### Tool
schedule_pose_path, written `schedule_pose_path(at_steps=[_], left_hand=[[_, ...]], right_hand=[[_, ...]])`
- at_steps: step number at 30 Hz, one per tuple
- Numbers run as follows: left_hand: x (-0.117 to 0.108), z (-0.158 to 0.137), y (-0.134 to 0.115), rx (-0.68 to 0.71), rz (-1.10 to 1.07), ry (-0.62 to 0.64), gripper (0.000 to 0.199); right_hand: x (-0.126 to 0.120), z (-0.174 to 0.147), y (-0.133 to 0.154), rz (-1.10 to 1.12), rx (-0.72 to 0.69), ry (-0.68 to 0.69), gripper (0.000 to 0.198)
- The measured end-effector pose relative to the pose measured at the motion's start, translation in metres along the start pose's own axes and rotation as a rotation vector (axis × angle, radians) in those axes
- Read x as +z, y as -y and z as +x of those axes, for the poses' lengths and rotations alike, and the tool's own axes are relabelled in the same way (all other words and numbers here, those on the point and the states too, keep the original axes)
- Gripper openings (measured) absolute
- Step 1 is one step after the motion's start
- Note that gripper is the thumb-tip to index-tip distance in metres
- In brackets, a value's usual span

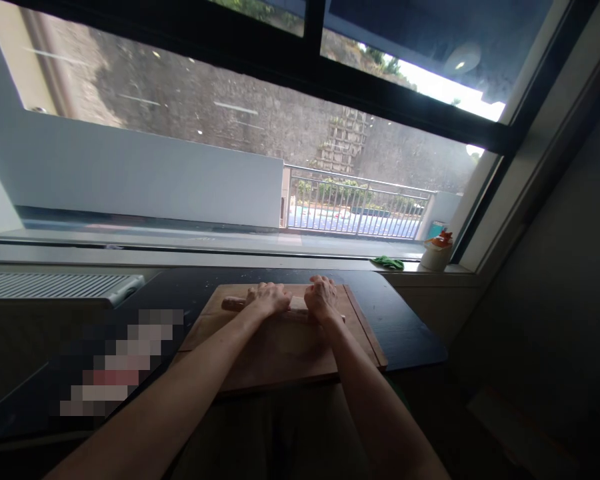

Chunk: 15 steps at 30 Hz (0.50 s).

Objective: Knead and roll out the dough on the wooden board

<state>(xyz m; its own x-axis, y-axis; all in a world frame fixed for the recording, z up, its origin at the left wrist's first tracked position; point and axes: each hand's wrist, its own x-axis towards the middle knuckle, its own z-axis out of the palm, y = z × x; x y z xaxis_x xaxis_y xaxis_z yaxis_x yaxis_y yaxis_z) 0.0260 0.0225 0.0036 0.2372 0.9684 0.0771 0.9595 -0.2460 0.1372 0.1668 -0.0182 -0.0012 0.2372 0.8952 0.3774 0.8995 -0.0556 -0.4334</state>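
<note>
A wooden rolling pin (pixel 299 309) lies crosswise over the far half of a wooden board (pixel 260 377). My left hand (pixel 269 298) is closed over the pin left of its middle, and the pin's left end sticks out past it. Farther right, my right hand (pixel 322 297) curls over the same pin, with a short end showing beyond the wrist. Just nearer to me than the pin, a pale flat patch that looks like dough (pixel 293 343) lies on the board. Its edges are dim, and my forearms cover parts of the board.
The board rests on a dark table (pixel 405 333) with rounded corners. A blurred-out patch (pixel 125 360) covers something on its left. On the windowsill are a green cloth (pixel 389 263) and a pale container with an orange top (pixel 437 253). A radiator (pixel 60 287) stands at left.
</note>
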Motion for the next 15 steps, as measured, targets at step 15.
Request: schedule_pose_path(at_steps=[15], left_hand=[[-0.035, -0.050, 0.052, 0.122, -0.820, -0.034, 0.049]], right_hand=[[-0.040, -0.095, -0.014, 0.123, -0.494, 0.163, 0.020]])
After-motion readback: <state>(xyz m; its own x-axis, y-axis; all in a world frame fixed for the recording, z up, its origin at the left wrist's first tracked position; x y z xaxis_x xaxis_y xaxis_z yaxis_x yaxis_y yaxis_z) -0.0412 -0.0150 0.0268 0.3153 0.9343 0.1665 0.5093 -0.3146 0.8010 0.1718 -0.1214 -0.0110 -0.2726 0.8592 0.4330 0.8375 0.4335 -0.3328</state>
